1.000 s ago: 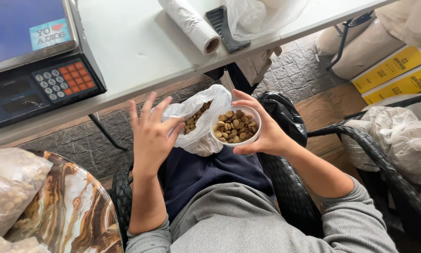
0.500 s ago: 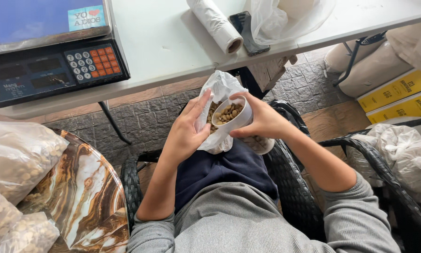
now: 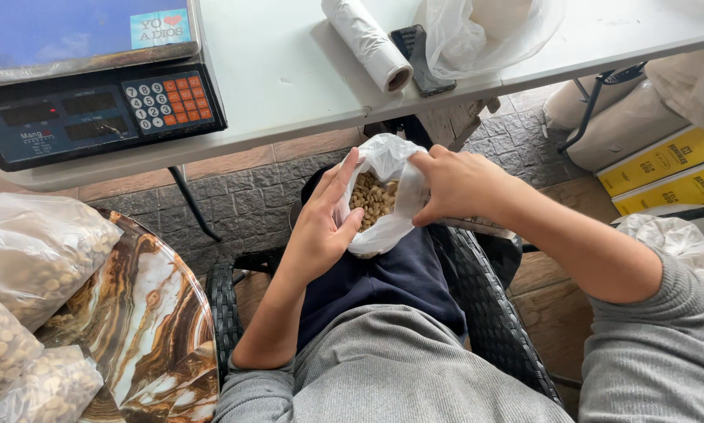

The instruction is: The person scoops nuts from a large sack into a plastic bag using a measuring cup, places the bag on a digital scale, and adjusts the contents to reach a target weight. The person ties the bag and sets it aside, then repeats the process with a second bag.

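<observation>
A small clear plastic bag (image 3: pixel 384 227) partly filled with tan nuts (image 3: pixel 371 200) hangs over my lap. My left hand (image 3: pixel 320 227) cups its left side and holds the mouth apart with straight fingers. My right hand (image 3: pixel 457 184) grips the right edge of the mouth, the fingers curled over the rim. The small white bowl seen earlier is hidden or out of sight now. I sit in a dark wicker chair (image 3: pixel 489 313), in a grey sweater and dark trousers.
A white table (image 3: pixel 289 70) ahead carries a digital scale (image 3: pixel 93 94), a roll of plastic bags (image 3: pixel 367 43), a dark phone-like object (image 3: pixel 418 55) and a loose plastic bag (image 3: pixel 485 31). A marbled round tray (image 3: pixel 144 329) with filled bags of nuts (image 3: pixel 30 258) stands left. Yellow boxes (image 3: pixel 665 168) lie right.
A second ago my right hand held a white bowl of nuts beside the bag. It tipped the bowl into the bag's mouth. Now the nuts are in the bag and both hands hold it.
</observation>
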